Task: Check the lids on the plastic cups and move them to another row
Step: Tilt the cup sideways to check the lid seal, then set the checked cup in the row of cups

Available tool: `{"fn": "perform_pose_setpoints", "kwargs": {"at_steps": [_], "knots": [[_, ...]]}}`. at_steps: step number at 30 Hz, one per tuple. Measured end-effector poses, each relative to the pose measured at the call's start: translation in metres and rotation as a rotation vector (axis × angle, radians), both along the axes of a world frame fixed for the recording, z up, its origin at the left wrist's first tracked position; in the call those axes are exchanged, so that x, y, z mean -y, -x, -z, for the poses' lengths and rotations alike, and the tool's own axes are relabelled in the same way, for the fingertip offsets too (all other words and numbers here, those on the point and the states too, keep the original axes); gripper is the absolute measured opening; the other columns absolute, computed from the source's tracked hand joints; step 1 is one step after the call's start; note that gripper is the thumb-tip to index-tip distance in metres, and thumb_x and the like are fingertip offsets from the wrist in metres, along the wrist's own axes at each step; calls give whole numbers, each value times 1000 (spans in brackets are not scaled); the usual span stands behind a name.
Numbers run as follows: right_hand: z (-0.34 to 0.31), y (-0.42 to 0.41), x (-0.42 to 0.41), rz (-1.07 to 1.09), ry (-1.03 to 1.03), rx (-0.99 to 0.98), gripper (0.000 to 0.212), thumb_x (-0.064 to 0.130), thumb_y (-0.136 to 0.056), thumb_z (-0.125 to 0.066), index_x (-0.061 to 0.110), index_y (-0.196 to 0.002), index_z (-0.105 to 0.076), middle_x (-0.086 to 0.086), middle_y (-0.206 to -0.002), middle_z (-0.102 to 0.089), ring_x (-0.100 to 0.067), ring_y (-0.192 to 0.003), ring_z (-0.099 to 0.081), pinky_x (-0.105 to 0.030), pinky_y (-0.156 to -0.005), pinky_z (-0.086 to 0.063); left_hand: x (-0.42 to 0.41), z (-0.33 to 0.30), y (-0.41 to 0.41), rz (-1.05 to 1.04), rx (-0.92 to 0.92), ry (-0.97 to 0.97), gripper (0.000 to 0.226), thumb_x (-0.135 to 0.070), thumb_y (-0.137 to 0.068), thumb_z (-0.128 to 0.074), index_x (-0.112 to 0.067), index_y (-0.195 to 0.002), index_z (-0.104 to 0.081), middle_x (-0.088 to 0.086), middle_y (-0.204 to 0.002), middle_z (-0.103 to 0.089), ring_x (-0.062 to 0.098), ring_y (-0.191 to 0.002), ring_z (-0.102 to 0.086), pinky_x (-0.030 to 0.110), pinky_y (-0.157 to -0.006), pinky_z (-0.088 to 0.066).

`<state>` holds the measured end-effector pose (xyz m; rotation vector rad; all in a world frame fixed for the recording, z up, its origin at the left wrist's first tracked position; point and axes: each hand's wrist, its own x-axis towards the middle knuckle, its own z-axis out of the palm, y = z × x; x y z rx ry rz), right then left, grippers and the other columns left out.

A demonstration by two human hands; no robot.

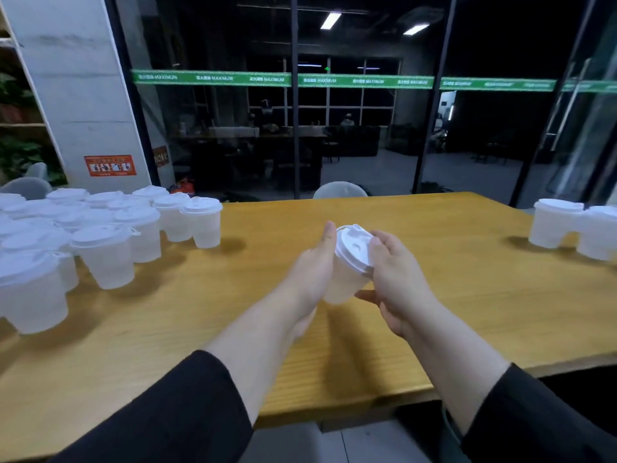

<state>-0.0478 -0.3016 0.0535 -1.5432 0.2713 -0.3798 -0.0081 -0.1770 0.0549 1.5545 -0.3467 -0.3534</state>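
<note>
Black sleeves (173, 416) frame the near edge, both forearms reaching over the tabletop (450, 295). Left hand (314, 265) and right hand (397, 279) share a grip on one plastic cup (344, 282), tilted above the wood near its middle, each hand curled round its side; the right thumb rests on the white lid (354, 245). Many lidded cups (110, 238) crowd the left end, and two lidded cups (574, 225) stand at the far right.

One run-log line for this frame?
phase: lid check | cup: held above table, both hands | left hand: side | right hand: lid rim
</note>
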Motion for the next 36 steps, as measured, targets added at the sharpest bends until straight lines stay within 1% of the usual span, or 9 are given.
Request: {"fn": "perform_pose_setpoints", "kwargs": {"at_steps": [4,8,13,16,20,25,29,34,36], "knots": [[0,-2,52,96,95,-58,42,32,-109,-38,30,-150,-41,1,-136,-59,-23,-108,-67,-49,-88,-59,55,7,-4,75,-9,31,38,-51,-109,-39,-35,-136,-62,-10,-127,-72,14,-120,-65,35,-102,-48],[-6,-8,111,157,189,-160,44,30,-105,-38,31,-148,-45,1,-135,-60,-25,-111,-64,-48,-93,-58,112,6,-7,101,-101,83,36,-41,-112,-39,-28,-135,-63,-9,-122,-72,9,-101,-65,30,-81,-46],[1,-11,169,221,143,-163,52,23,-96,-38,23,-148,-46,0,-144,-53,-23,-128,-54,-50,-111,-45,187,12,-25,108,-158,79,35,-38,-112,-39,-21,-127,-66,-1,-121,-73,12,-92,-66,32,-82,-49],[10,-12,205,244,0,-76,21,12,-93,-41,11,-107,-56,-6,-113,-63,-22,-102,-58,-43,-96,-49,231,12,-38,94,-183,78,28,-31,-110,-43,-19,-116,-67,-2,-102,-73,13,-80,-63,31,-73,-48],[17,-10,252,283,-74,-16,6,11,-88,-46,8,-89,-51,-12,-92,-56,-21,-82,-49,-35,-74,-40,287,11,-52,115,-184,5,20,-19,-99,-49,-16,-106,-67,2,-88,-62,19,-72,-52,36,-78,-44],[28,-22,309,308,3,4,35,44,-90,-67,26,-119,-68,4,-119,-73,-13,-107,-69,-39,-95,-55,348,17,-73,165,-219,20,45,-42,-83,-60,-18,-120,-69,6,-114,-73,25,-98,-64,39,-89,-51],[31,-36,348,401,-23,-67,45,51,-91,-72,23,-125,-65,3,-118,-72,-18,-107,-70,-48,-92,-59,391,25,-99,172,-188,8,59,-58,-75,-67,-19,-119,-70,3,-112,-76,26,-107,-70,45,-102,-54],[31,-64,380,478,-44,-88,53,53,-93,-68,16,-132,-61,-1,-124,-66,-24,-113,-64,-46,-93,-59,425,25,-121,72,-151,-20,56,-62,-88,-71,-15,-118,-64,3,-106,-67,27,-96,-68,45,-93,-59],[31,-78,389,485,-66,-98,50,52,-95,-65,14,-128,-64,-6,-120,-69,-24,-110,-65,-47,-94,-59,436,23,-129,49,-138,-34,48,-58,-93,-68,-14,-112,-64,4,-102,-65,22,-84,-62,37,-74,-58]]}}
